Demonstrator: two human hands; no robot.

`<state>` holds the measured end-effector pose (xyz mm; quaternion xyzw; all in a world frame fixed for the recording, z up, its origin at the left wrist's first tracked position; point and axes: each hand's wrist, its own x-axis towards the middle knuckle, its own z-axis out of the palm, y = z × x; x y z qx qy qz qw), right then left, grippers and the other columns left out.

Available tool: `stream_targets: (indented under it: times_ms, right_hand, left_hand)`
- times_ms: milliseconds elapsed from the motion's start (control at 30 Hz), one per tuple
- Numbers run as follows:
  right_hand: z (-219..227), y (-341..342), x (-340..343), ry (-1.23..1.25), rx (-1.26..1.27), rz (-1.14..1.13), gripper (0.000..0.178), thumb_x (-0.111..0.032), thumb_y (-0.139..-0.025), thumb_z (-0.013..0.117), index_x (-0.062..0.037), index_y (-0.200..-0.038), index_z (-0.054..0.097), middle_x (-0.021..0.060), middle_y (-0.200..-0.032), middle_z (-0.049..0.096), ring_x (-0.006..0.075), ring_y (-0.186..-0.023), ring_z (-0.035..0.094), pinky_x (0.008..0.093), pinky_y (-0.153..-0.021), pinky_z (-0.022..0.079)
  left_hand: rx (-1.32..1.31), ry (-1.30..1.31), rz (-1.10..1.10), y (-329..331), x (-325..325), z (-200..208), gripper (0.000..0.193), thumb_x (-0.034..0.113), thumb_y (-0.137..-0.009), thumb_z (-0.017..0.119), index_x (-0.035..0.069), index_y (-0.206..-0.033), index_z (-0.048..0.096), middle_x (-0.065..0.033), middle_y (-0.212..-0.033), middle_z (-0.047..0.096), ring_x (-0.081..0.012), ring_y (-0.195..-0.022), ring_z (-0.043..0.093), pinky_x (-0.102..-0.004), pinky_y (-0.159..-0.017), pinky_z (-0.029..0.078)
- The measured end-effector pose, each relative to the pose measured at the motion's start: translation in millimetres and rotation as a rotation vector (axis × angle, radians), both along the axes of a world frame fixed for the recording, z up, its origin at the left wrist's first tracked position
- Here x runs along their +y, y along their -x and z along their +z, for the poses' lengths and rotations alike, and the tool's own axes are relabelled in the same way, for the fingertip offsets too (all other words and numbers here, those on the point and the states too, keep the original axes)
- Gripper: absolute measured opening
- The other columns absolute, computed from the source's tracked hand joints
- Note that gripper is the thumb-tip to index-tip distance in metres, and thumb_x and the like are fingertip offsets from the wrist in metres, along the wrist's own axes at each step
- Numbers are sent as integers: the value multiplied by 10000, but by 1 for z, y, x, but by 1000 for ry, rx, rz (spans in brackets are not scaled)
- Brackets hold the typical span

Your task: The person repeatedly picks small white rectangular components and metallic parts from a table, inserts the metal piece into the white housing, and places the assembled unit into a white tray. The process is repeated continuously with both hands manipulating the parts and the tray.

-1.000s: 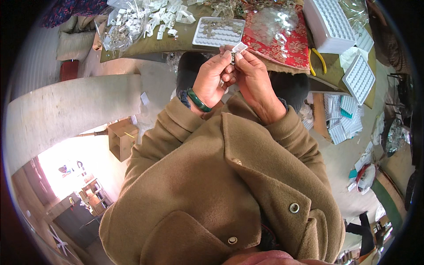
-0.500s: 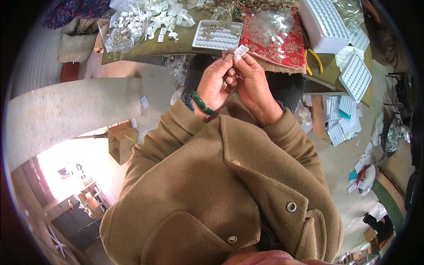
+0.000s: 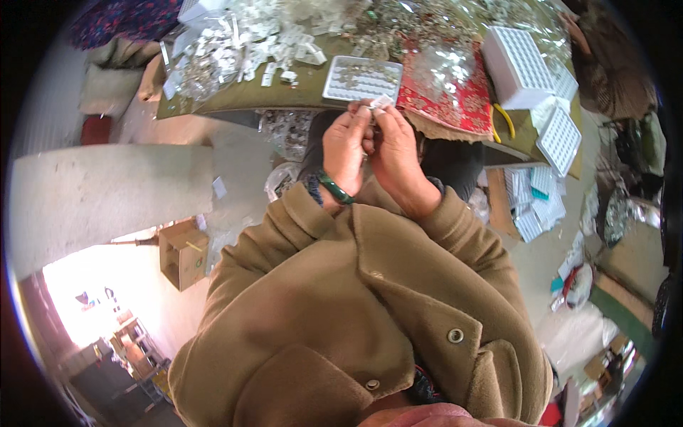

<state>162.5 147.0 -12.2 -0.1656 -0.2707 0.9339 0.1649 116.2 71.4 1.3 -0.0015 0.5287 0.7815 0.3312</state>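
My left hand [image 3: 344, 148], with a green bangle [image 3: 334, 188] at the wrist, and my right hand [image 3: 397, 154] meet at the near edge of the table. A small white card [image 3: 382, 101] sticks up from the pinched fingertips of my right hand. The fingers of my left hand are closed right beside it; what they grip is hidden. Just beyond them lies a white tray [image 3: 346, 93] with rows of hollows, its far part covered with small dull pieces. To the right, a red patterned cloth [image 3: 461, 107] bears a heap of clear plastic [image 3: 442, 64].
Many small white cards [image 3: 269, 75] and clear bags are heaped on the left of the table. A tall stack of white trays [image 3: 523, 75], yellow-handled pliers [image 3: 508, 122] and a tilted tray [image 3: 560, 142] occupy the right. Below stands a carton with more trays [image 3: 530, 222].
The view has shifted slightly, so the table and its things appear lower. Both hands stay together at the white card, which sits a little lower between the fingertips.
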Motion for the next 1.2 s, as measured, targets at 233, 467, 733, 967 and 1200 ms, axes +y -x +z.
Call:
stream_targets:
  times_ms: [233, 467, 733, 967, 1200]
  right_hand:
    - [11, 15, 2, 232, -79, -169, 286, -144, -976, 373, 5, -1131, 560, 109, -1080, 617, 171, -844, 589, 293, -735, 502]
    - [6, 14, 29, 225, -66, -130, 235, -60, -982, 379, 34, -1142, 523, 165, -1118, 580, 241, -1053, 594, 372, -917, 511]
    - [5, 20, 54, -389, -236, -81, 213, 40, -977, 406, 71, -1088, 586, 138, -1064, 649, 220, -1020, 649, 313, -896, 543]
    - [-10, 56, 62, -1857, 19, -63, 319, 77, -710, 526, -5, -999, 633, 149, -1097, 636, 353, -966, 627, 391, -821, 529]
    - [-25, 68, 69, -2038, 135, -96, 252, 10, -726, 569, 0, -971, 628, 129, -1086, 635, 322, -1020, 609, 398, -877, 509]
  left_hand:
    - [381, 201, -130, 19, 6, 4, 183, 214, -936, 647, 49, -862, 619, 25, -709, 605, -36, -586, 520, -213, -508, 417]
    - [951, 353, -148, 37, 18, 17, 175, 170, -921, 666, 9, -911, 600, -2, -686, 627, -49, -599, 574, -229, -509, 440]
    - [-178, -155, -13, 72, -5, 2, 273, 290, -1009, 518, 26, -1050, 577, 31, -733, 484, -50, -595, 404, -213, -555, 365]
    - [-262, -196, 7, 89, -32, -16, 263, 301, -992, 546, 54, -1039, 624, 21, -782, 539, -54, -619, 425, -217, -569, 394]
    - [-217, -177, -12, 90, -45, -16, 289, 296, -1003, 522, 32, -1093, 595, 22, -796, 520, -63, -628, 424, -231, -587, 387]
